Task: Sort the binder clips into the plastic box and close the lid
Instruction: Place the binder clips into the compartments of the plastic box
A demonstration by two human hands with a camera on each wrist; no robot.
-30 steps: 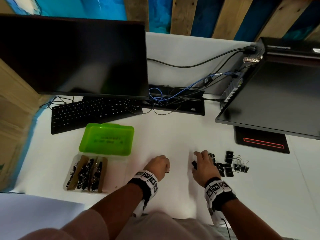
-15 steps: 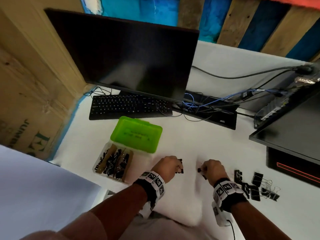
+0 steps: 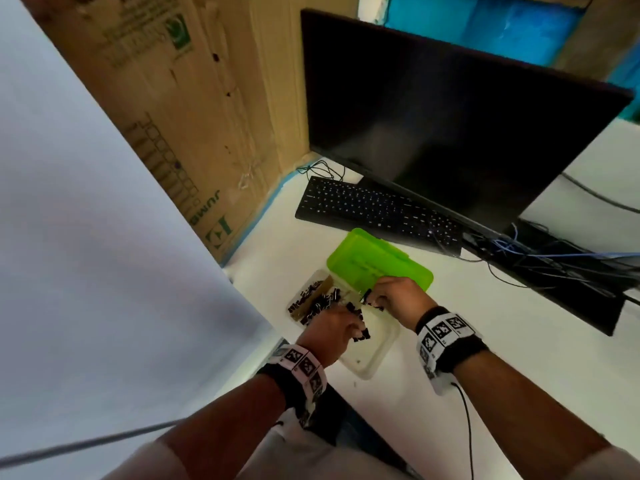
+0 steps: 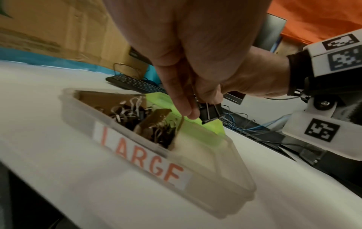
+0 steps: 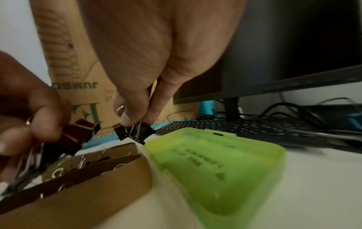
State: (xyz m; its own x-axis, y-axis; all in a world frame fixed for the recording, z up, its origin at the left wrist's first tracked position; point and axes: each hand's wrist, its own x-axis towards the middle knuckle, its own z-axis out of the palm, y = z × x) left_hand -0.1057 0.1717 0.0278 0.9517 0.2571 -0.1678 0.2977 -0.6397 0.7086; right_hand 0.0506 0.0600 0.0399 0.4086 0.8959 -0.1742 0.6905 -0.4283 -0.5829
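The clear plastic box [image 3: 372, 355], labelled LARGE [image 4: 141, 155], lies on the white desk with its green lid [image 3: 377, 265] swung open behind it. Cardboard dividers [image 5: 94, 175] split it, and black binder clips [image 3: 311, 299] fill the left compartments. My left hand [image 3: 353, 329] hovers over the box, gripping a few black clips [image 5: 78, 136]. My right hand [image 3: 372, 299] is just beyond it, near the hinge side, pinching one black clip [image 5: 135, 133] by its wire handles above the box's rim.
A black keyboard [image 3: 374, 209] and dark monitor [image 3: 450, 116] stand behind the box. Tangled cables [image 3: 554, 261] lie at the right. A tall cardboard carton [image 5: 68, 62] stands against the desk's left end. The desk's front edge is just below the box.
Both hands have gone left from the middle of the desk to above the box, carrying clips. The head has turned left, so the loose clip pile is out of view.
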